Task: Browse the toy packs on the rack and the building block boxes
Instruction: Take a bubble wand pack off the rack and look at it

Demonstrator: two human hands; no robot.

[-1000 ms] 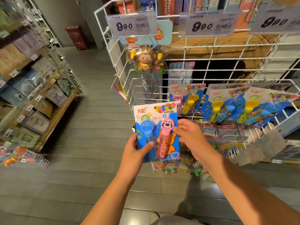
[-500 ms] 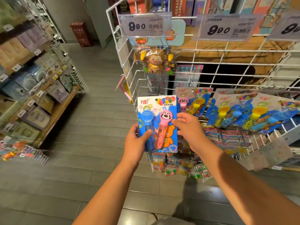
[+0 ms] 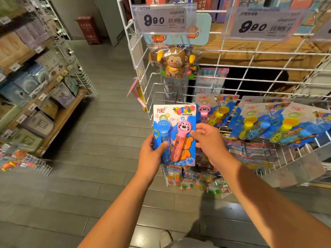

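Note:
I hold a blue bubble-wand toy pack (image 3: 176, 122) upright in front of the white wire rack (image 3: 232, 68). It carries a blue wand and a pink dog-faced wand. My left hand (image 3: 151, 156) grips its lower left edge, thumb across the blue wand. My right hand (image 3: 209, 142) pinches its right edge beside the pink wand. More such packs (image 3: 286, 122) hang on the rack's hooks to the right. A bagged monkey toy (image 3: 176, 63) hangs above. Box spines (image 3: 206, 4), perhaps the building block boxes, stand on the top shelf behind the rack.
Price tags reading 9.90 (image 3: 161, 19) clip to the rack's top. Small bagged toys (image 3: 197, 181) hang low under my hands. A wooden shelf with boxed goods (image 3: 35, 108) lines the left side of the grey tiled aisle. A red cabinet (image 3: 87, 29) stands at the far end.
The pack and both hands have risen a little and drawn nearer the rack. My view has shifted left, so the rack sits further right in the frame.

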